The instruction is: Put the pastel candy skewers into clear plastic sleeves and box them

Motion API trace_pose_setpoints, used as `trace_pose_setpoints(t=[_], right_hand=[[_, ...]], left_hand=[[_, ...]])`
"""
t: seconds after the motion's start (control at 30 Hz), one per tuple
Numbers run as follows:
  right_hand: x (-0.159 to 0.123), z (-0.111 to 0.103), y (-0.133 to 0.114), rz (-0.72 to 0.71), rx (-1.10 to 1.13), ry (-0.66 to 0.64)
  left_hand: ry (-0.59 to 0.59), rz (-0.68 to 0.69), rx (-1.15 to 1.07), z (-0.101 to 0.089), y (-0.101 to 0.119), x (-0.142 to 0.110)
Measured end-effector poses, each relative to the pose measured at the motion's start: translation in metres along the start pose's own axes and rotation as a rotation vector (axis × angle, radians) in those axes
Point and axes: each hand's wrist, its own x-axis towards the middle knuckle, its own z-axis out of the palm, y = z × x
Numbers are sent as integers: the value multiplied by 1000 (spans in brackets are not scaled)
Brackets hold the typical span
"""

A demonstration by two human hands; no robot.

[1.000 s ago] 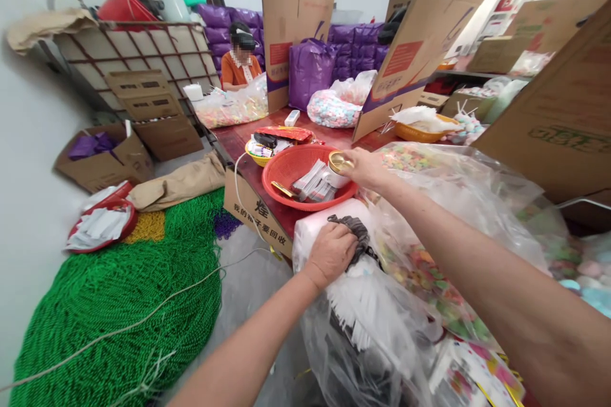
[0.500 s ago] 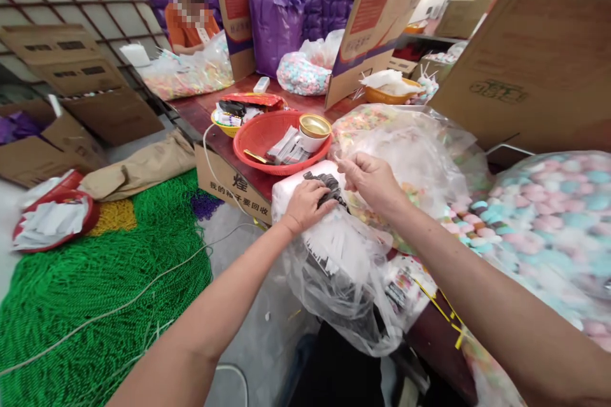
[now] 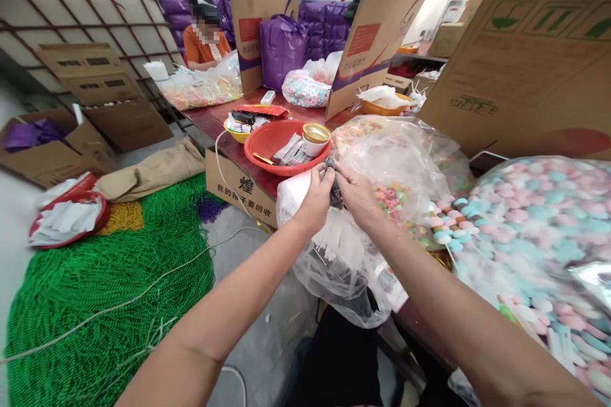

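Observation:
My left hand [image 3: 317, 198] and my right hand [image 3: 355, 192] meet just in front of the red basket. Both are closed, with fingertips pinching a dark grey striped bundle [image 3: 335, 196] between them; its exact kind is too small to make out. Below them lies a clear plastic bag [image 3: 341, 280] holding white strips [image 3: 334, 243], at the table's near edge. The red basket [image 3: 260, 162] contains a stack of grey-white packets [image 3: 291, 151] and a white tin with a gold rim [image 3: 316, 138].
Bags of colourful sweets [image 3: 539, 203] crowd the right side. Cardboard boxes [image 3: 515, 63] stand behind them. Green cords [image 3: 109, 286] cover the floor at left, beside a red tray of white papers [image 3: 69, 219]. A person in orange [image 3: 203, 48] sits across the table.
My left hand has lifted off the bag and come up to my right hand. The dark striped bundle, under my left hand before, is now pinched between both. The view has shifted slightly.

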Motion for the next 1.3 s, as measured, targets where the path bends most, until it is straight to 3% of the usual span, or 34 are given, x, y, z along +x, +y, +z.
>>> trace_pose_setpoints(t=[0.1,0.17,0.23,0.43,0.5,0.6,0.67,0.73,0.83,0.9,1.1,1.3], right_hand=[[-10,6,-5,-123,-123,24],[-17,5,-11,-137,-118,27],[-24,1,-18,-122,-37,12],[-53,3,-32,-44,367,-38],[-64,4,-32,3,464,-39],[-72,-2,-30,101,510,-39],[-69,-10,-28,98,414,-2],[-60,-18,-26,-15,119,70],[-49,-20,-21,-158,-444,121],[-49,-15,-16,-148,-598,110],[-75,0,-1,-200,-776,-1],[-89,-11,4,-348,-630,-25]], left_hand=[[101,-32,-143,20,6,-7],[77,4,-158,28,9,-8],[58,56,-135,32,11,-9],[182,126,12,31,9,-7],[194,89,54,26,9,-5],[195,-78,-48,19,9,-4],[138,-212,-200,20,12,-9],[56,-277,-312,27,15,-18],[-29,-244,-289,41,19,-34],[-41,-240,-203,46,19,-41],[-30,-169,-38,33,-1,-36],[-51,-99,182,30,-12,-39]])
